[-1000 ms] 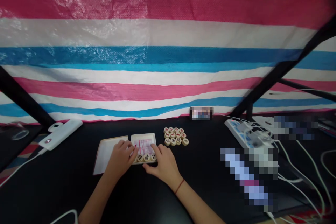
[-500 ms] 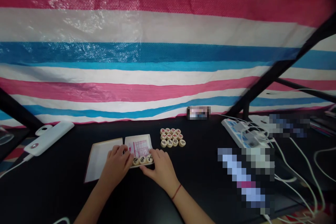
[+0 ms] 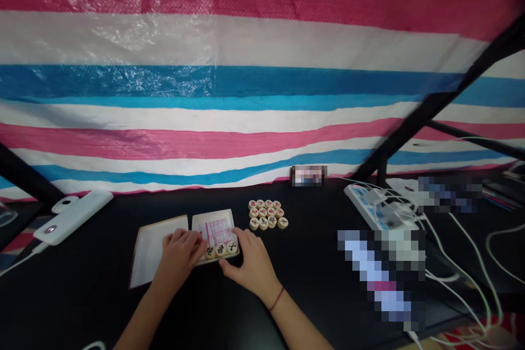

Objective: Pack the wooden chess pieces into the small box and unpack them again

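A shallow white box point(image 3: 212, 216) lies on the black table, with a scribbled paper in its bottom. Along its front wall sits a row of round Chinese chess pieces point(image 3: 220, 250) with black characters. My left hand point(image 3: 180, 251) reaches over the box's left side, fingers curled together; whatever is under the fingertips is hidden. Around the right front corner of the box, my right hand point(image 3: 252, 260) grips with fingers at the right rim and thumb by the front edge. The box's open lid point(image 3: 153, 246) lies to the left, partly behind my left hand.
Several chess pieces point(image 3: 266, 213) stand stacked in rows right of the box, red characters behind, black in front. A white device point(image 3: 77, 217) with a cable lies far left. A power strip point(image 3: 365, 202) with tangled white cables and a blurred-out object occupy the right.
The box and both hands appear slightly further left, along with the whole view. My left fingers have shifted a little over the box's left side. My right hand keeps its hold at the corner.
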`<control>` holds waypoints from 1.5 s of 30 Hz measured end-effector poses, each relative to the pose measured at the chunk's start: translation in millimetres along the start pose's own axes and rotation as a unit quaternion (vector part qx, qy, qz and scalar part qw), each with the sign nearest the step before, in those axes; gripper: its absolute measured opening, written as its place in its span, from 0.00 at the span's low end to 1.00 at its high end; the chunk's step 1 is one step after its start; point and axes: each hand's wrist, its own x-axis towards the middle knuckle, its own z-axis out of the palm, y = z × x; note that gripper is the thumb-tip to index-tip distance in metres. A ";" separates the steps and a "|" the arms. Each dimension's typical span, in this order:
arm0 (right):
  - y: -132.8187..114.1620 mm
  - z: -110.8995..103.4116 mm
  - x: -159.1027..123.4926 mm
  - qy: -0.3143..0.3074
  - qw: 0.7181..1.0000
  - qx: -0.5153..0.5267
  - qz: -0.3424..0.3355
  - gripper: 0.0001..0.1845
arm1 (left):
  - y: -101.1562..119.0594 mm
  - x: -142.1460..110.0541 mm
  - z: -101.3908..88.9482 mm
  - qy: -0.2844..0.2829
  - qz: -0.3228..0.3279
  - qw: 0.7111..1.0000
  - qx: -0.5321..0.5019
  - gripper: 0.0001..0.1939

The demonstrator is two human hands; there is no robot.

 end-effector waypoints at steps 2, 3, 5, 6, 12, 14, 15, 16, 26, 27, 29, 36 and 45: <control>-3.4 -2.4 -0.3 0.022 0.999 0.014 -0.036 0.28 | 5.6 2.9 -3.5 0.032 -0.016 0.998 -0.050 0.10; -5.1 -2.9 -0.4 0.030 0.997 0.021 -0.065 0.26 | 11.7 4.7 -5.3 0.048 -0.029 0.995 -0.085 0.11; -7.4 -3.0 -0.4 0.039 0.991 0.041 -0.118 0.20 | 29.1 8.8 -7.7 0.045 -0.047 0.982 -0.180 0.14; -7.5 -2.9 -0.4 0.045 0.989 0.058 -0.130 0.16 | 39.1 11.0 -7.8 0.037 -0.068 0.970 -0.229 0.14; 1.0 -5.0 -1.9 0.092 0.975 0.167 -0.112 0.11 | 76.0 19.1 3.6 -0.027 -0.105 0.932 -0.347 0.16; 1.3 -5.3 -2.4 0.083 0.973 0.180 -0.120 0.11 | 75.7 17.8 7.2 -0.027 -0.112 0.926 -0.358 0.15; 0.5 -5.5 -2.5 0.076 0.972 0.184 -0.123 0.11 | 74.1 16.6 8.1 -0.022 -0.120 0.923 -0.364 0.16; -0.5 -5.6 -2.3 0.070 0.972 0.188 -0.122 0.10 | 71.9 15.1 8.2 -0.014 -0.132 0.919 -0.371 0.16; 25.8 -18.8 -11.5 0.133 0.979 0.152 0.010 0.14 | 35.3 12.5 3.4 0.100 -0.262 0.823 -0.493 0.21; 29.5 -19.6 -13.0 0.126 0.981 0.144 0.023 0.14 | 33.3 13.1 4.9 0.110 -0.285 0.805 -0.509 0.21; 34.3 -20.4 -15.0 0.108 0.985 0.121 0.049 0.12 | 31.9 14.0 7.5 0.119 -0.320 0.772 -0.536 0.20; 33.5 -19.3 -13.7 0.066 0.995 0.049 0.061 0.04 | 42.1 12.8 5.8 0.095 -0.325 0.755 -0.562 0.22; 37.8 -15.5 -13.0 0.090 0.993 0.023 0.069 0.05 | 47.9 7.3 3.3 0.008 -0.248 0.844 -0.476 0.22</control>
